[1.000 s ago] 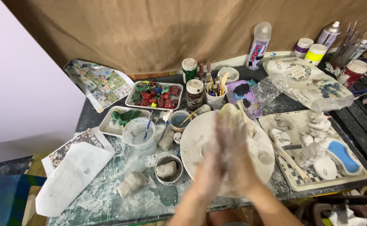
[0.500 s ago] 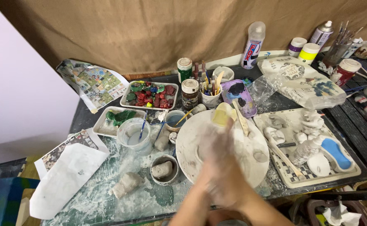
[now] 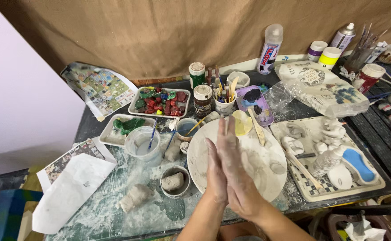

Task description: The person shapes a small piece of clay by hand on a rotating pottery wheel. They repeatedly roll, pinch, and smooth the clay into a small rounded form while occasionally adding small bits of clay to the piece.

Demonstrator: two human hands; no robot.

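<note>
My left hand [image 3: 214,172] and my right hand [image 3: 239,180] are pressed flat together, palm to palm, fingers pointing away from me. Both are dusted with pale clay. They hover over the near left part of a round white plate [image 3: 262,154] smeared with clay. Whatever may lie between the palms is hidden. On the plate's far edge lie a pale yellow clay piece [image 3: 241,122] and a wooden modelling stick [image 3: 256,128]. Left of my hands stands a small bowl [image 3: 165,189] holding a grey clay lump.
A clay lump [image 3: 135,196], a water cup with a brush [image 3: 144,145], trays of red and green pieces [image 3: 159,100], paint jars [image 3: 203,99] and a tool cup [image 3: 224,106] crowd the left and back. A checkered board [image 3: 309,194] with white shapes lies right, a clay bag [image 3: 324,91] behind it.
My joined hands have slid back toward me and slightly left over the plate, after reaching farther across it a second ago. The view has shifted a little.
</note>
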